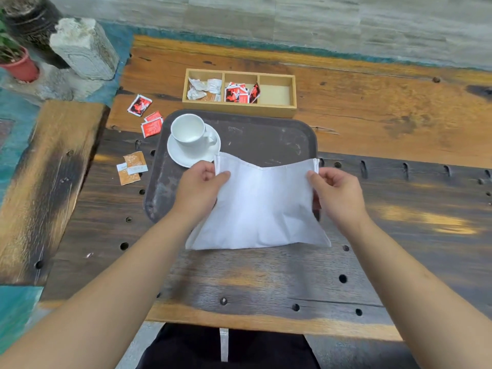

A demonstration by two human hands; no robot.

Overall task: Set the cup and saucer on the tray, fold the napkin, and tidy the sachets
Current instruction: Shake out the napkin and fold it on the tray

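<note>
A white cup (189, 131) stands on a white saucer (186, 155) in the far left corner of the dark tray (266, 137). A white napkin (262, 206) hangs over the tray's near side, held up by its top corners. My left hand (201, 185) pinches the top left corner and my right hand (338, 191) pinches the top right corner. Red sachets (149, 118) and orange sachets (132, 167) lie loose on the table left of the tray. More sachets fill two compartments of the wooden box (239, 109).
The box's right compartment (276, 94) holds nothing. A stone block (85, 47) and a red plant pot (22, 69) stand at the far left, off the table. A wooden bench plank (45, 182) runs along the left. The table's near edge (266, 324) is at my lap.
</note>
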